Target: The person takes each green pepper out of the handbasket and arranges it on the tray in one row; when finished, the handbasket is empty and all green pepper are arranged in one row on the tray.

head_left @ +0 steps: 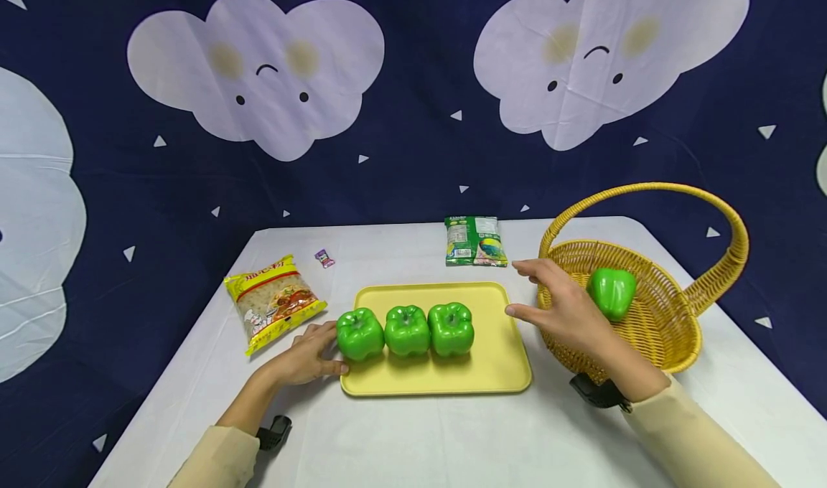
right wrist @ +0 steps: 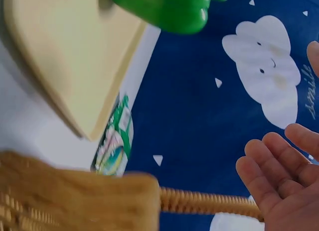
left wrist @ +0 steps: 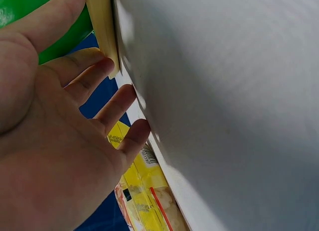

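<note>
Three green bell peppers stand in a row on a yellow tray, toward its left side. My left hand rests at the tray's left edge beside the leftmost pepper, fingers spread and fairly straight. In the left wrist view its fingertips are right at the tray's rim. Above the table between tray and basket, my right hand is held with thumb and fingers apart and nothing between them. A fourth green pepper sits inside the wicker basket, just right of that hand.
A yellow food packet lies left of the tray, with a small purple wrapper behind it. Toward the back lies a green snack packet. The basket's tall arched handle rises at the right. A dark cloud-print cloth hangs behind the table.
</note>
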